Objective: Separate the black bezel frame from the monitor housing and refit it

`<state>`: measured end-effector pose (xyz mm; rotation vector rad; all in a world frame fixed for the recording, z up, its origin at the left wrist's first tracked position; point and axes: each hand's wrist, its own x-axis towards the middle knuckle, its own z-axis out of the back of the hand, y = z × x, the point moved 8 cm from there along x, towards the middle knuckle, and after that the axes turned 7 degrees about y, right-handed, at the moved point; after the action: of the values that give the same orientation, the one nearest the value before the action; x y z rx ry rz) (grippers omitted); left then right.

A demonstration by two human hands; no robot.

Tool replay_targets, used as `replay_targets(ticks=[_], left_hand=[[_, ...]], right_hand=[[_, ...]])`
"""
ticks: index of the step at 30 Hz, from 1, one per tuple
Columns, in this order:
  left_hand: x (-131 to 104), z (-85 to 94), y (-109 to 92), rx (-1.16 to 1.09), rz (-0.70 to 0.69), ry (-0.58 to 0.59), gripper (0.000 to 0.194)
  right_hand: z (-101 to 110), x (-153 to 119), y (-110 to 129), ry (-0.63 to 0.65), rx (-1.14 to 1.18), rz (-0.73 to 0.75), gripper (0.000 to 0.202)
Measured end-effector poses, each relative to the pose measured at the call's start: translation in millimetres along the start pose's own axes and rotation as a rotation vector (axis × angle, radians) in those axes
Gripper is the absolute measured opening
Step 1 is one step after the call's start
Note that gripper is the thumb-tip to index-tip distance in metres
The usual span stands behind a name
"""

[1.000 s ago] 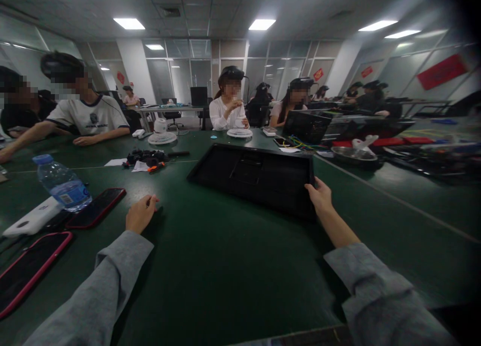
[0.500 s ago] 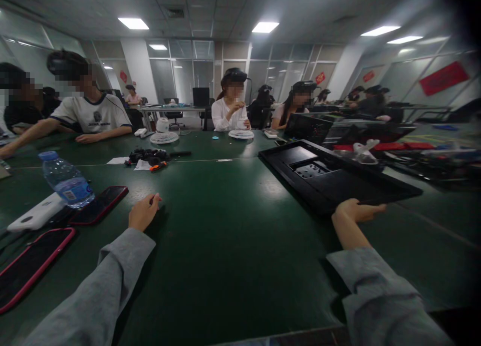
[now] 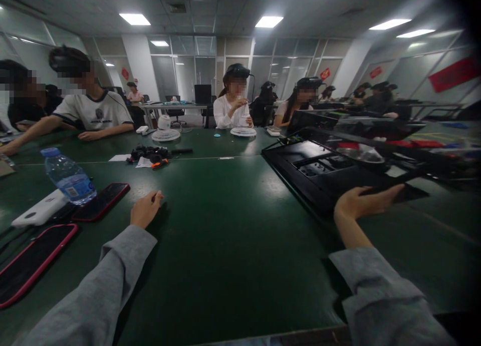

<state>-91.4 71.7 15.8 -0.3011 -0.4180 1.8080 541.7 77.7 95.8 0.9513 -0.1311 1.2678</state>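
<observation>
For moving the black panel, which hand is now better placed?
Probably the right hand: it is at the near edge of the black panel. The left hand lies well away from it, nearer a red-edged phone.

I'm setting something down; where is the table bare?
Widest: the table between the left hand and black panel, running forward to the small white strip. Smaller: right of the right hand. Crowded: left, with bottle, phones and white box; far right, around the metal bowl.
</observation>
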Motion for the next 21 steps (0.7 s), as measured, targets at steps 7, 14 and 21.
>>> replay_targets(ticks=[7, 14, 21], left_hand=[[-1.0, -0.2, -0.6, 0.015, 0.004, -0.002, 0.047], [-1.4, 3.5, -3.8, -0.029, -0.026, -0.104, 0.043], [-11.2, 15.9, -27.2, -0.137, -0.249, -0.318, 0.056]], right_hand=[[-0.9, -8.1, 37.2, -0.044, 0.025, 0.137, 0.067], [-6.3, -23.7, 69.6, -0.186, 0.035, 0.326, 0.067], [-21.1, -7.1, 50.8, -0.018, 0.242, 0.196, 0.068]])
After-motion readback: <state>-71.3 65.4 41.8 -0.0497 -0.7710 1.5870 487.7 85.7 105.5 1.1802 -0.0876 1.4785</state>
